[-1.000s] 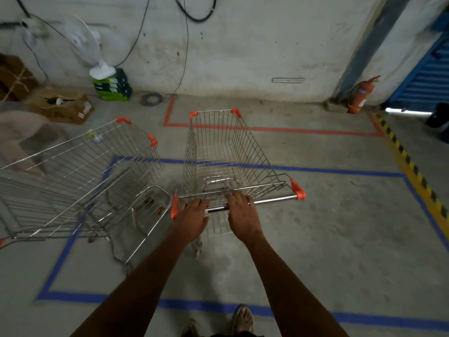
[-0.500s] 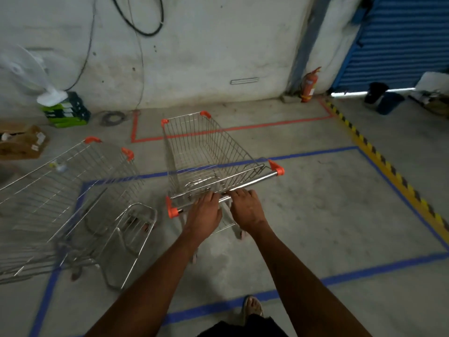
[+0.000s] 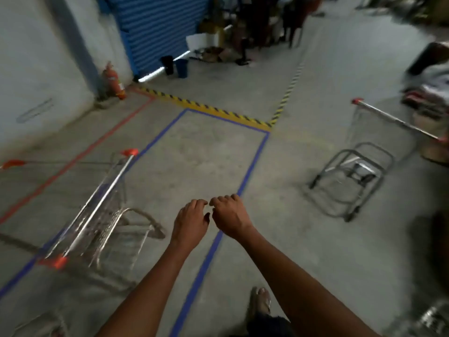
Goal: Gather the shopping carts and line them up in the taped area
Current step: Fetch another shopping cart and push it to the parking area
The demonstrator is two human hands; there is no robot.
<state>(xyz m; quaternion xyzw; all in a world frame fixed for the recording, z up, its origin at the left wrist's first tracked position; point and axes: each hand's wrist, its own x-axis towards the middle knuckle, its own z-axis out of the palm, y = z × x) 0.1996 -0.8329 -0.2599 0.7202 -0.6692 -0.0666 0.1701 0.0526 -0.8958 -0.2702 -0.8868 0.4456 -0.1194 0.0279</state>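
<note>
Both hands hang in mid-air in front of the person, close together and holding nothing. The left hand [image 3: 190, 221] has its fingers loosely curled and a little apart; the right hand [image 3: 230, 215] sits just beside it, fingers bent downward in the same relaxed way, its fingertips nearly touching those of the left. Below them a strip of blue tape [image 3: 252, 164] runs across the concrete floor [image 3: 206, 154], forming one side of a marked rectangle whose far edge meets a yellow-and-black striped line [image 3: 206, 108]. One shopping cart [image 3: 97, 215] stands to the left, its orange-capped handle lying over the rectangle's left tape line; motion blur makes its basket hard to read, so it seems to straddle that line rather than sit fully inside. A second cart [image 3: 359, 171] stands well apart on the right, outside the blue tape, with its handle toward the far right. A red tape line [image 3: 80, 154] runs along the floor left of the blue one. A fire extinguisher [image 3: 113, 80] stands against the wall near a blue roller shutter [image 3: 158, 27]. A sandalled foot [image 3: 261, 300] shows at the bottom.
</note>
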